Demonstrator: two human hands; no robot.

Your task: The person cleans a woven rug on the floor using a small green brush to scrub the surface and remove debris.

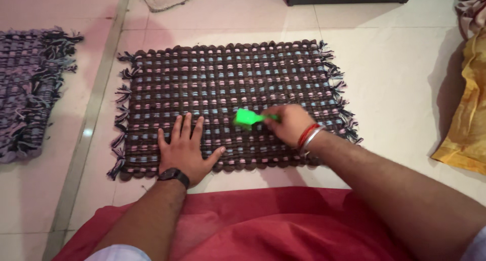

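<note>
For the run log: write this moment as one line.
left hand: flat on woven mat | right hand: holds green brush on mat

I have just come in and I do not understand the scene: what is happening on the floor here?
A person sits on the pale tiled floor before a dark brown woven mat with pink and blue threads. The left hand lies flat on the mat's near edge, fingers spread. The right hand holds a small bright green plastic brush against the mat's surface. A second, purple woven mat lies to the left, apart from it.
</note>
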